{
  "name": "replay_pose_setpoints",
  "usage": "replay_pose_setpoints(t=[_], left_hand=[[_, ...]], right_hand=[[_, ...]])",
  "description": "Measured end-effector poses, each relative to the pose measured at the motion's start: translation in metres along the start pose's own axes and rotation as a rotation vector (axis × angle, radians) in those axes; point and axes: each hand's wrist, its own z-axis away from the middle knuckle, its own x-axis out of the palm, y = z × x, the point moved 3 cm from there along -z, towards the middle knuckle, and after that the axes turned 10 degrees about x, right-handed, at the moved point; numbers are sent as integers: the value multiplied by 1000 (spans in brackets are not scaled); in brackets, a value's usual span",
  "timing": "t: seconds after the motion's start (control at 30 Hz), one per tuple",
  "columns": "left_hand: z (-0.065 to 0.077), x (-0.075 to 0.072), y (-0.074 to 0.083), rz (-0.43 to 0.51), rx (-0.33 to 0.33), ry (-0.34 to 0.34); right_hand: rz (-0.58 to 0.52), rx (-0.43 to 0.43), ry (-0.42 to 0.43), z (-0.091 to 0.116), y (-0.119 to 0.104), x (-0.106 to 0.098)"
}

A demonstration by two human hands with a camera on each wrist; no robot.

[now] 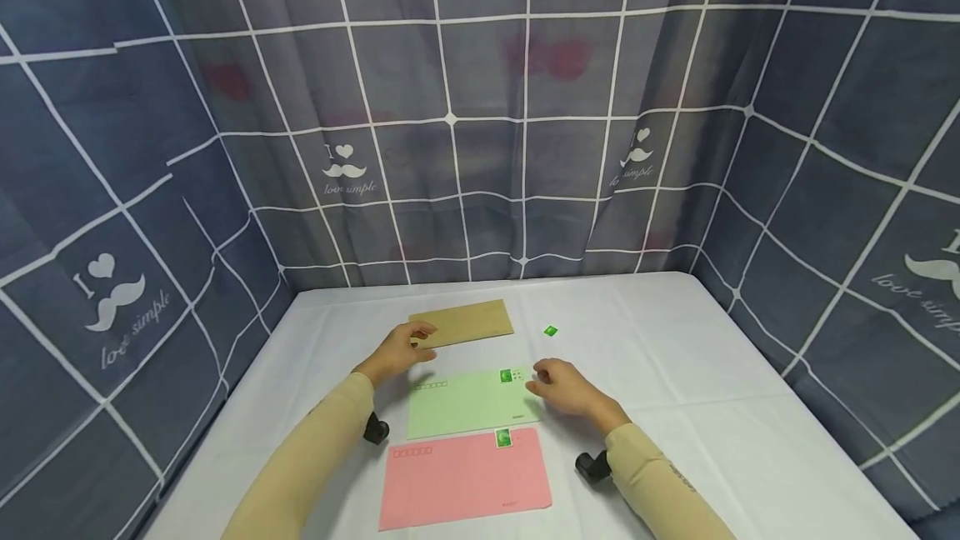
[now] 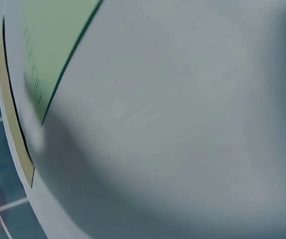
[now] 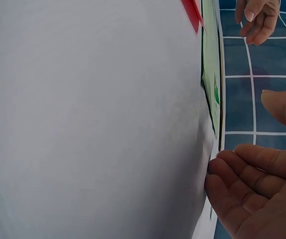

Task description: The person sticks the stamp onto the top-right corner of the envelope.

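Note:
In the head view, my left hand (image 1: 401, 350) hovers at the left end of a brown envelope (image 1: 472, 323), fingers loosely bent and holding nothing. My right hand (image 1: 567, 387) is beside the right edge of a light green envelope (image 1: 472, 411), near its green stamp (image 1: 506, 376). The right wrist view shows the right hand's fingers (image 3: 227, 189) relaxed, thumb apart, with nothing between them. Nearest me lies a pink envelope (image 1: 465, 482) with a green stamp (image 1: 503, 438) at its top right. A loose green stamp (image 1: 551, 331) lies right of the brown envelope.
All of this lies on a white cloth-covered table (image 1: 675, 440). Dark grey-blue curtains (image 1: 487, 148) with white grid lines enclose its back and sides. A black wrist camera (image 1: 592, 467) sits under the right sleeve, and another (image 1: 377, 429) by the left.

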Motion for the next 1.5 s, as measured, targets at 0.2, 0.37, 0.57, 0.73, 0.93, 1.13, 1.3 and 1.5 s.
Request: replay_pose_setpoints(t=[0.2,0.37,0.57,0.73,0.93,1.13,1.3,1.5], left_hand=[[-10,-11,-6,-34,-34,42],[-18,-14,-12,-66,-26,47],[-23,-15,-16,-86,-60,29],[-26,-15,-20,-108,-95,10],[-29,-15,-24,-119,-102,-14],[-31,-13,-26,-122,-108,-48],[-33,-12,-29,-133,-103,-54],[-32,-5,-36,-188,-86,-85]], right_hand=[[3,3,-6,0,1,1],[-5,16,-1,0,1,-1],[-12,25,0,-1,2,-3],[-28,26,2,-1,1,-3],[-35,36,-2,-1,-1,-4],[-41,45,-2,-1,2,-4],[-46,56,-2,-3,2,-3],[-54,49,-5,-3,3,-3]])
